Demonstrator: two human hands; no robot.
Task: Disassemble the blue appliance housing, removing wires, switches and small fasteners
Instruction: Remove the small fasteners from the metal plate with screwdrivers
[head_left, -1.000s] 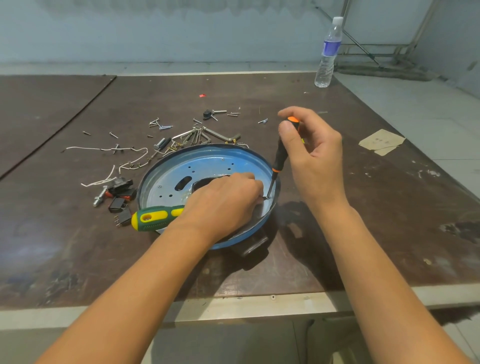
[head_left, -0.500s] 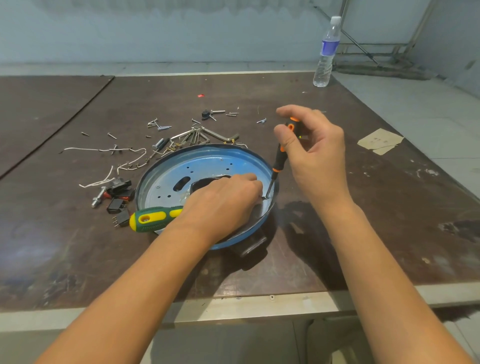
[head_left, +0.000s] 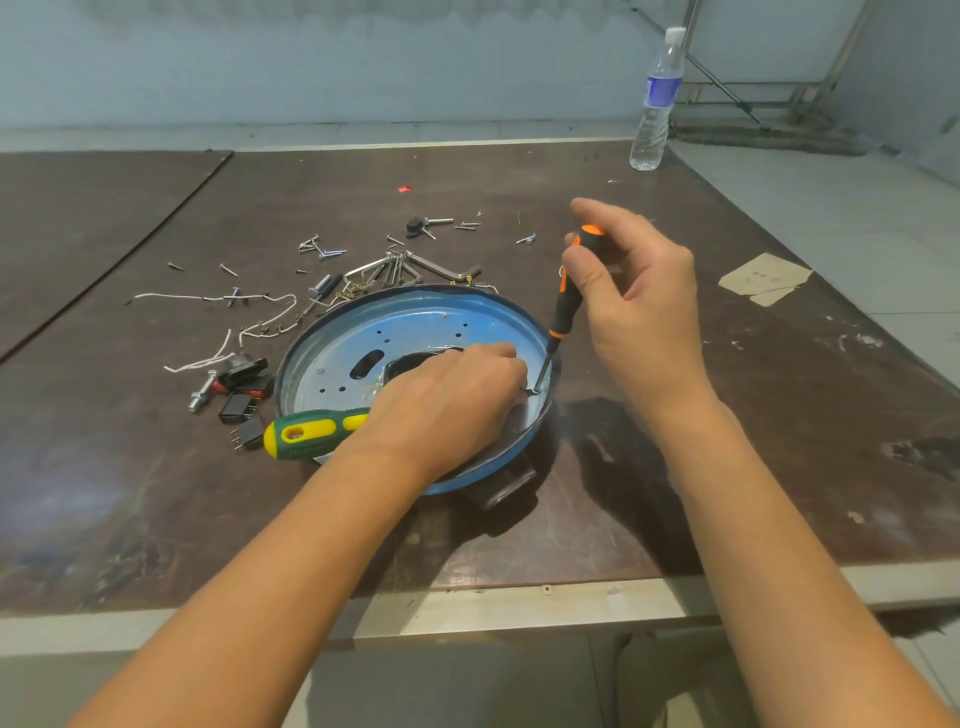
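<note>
Left hand (head_left: 452, 400) stays planted on the blue housing (head_left: 415, 322), fingers curled by the screw (head_left: 535, 389); holding what, I can't tell. Housing sits dish-up near the table's (head_left: 156, 493) front edge, black handle stub (head_left: 501, 486) toward me. Small screwdriver (head_left: 563, 306) stands steep, tip down in that screw, cap leaning up and right. Right hand (head_left: 644, 312) has rolled its thumb-and-finger pinch round the handle: fastener's turning, I reckon.
</note>
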